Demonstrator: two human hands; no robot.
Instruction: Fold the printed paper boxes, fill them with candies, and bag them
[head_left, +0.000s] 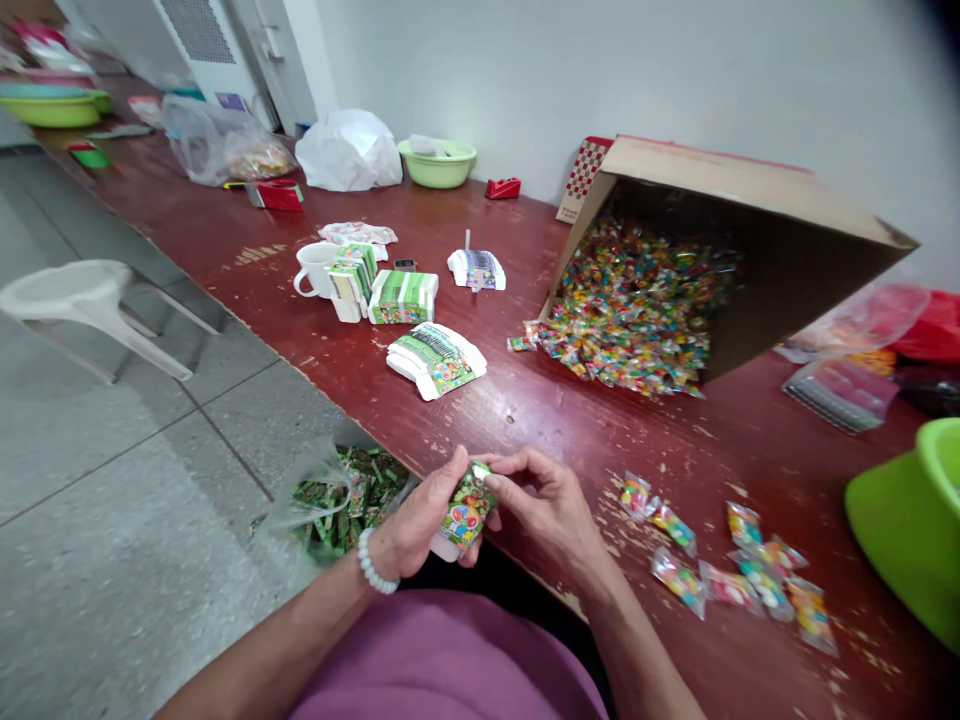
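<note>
Between my hands is a small green printed candy box [463, 512], held above the table's front edge. My left hand [424, 510], with a pale bead bracelet on its wrist, wraps round the box from the left. The fingers of my right hand [544, 500] pinch the white flap at the box's top end. Beyond them lies a fanned stack of flat green box blanks [437, 360]. To the right, several small clear packets of coloured candy [679, 582] are scattered on the red table [517, 430].
A big cardboard carton [780, 200] lies on its side, spilling candy packets. A white mug [313, 270] stands by green box stacks [403, 297]. A plastic bag of green boxes [352, 500] is below the table's edge. A white stool [90, 300] stands left, a green tub [900, 530] right.
</note>
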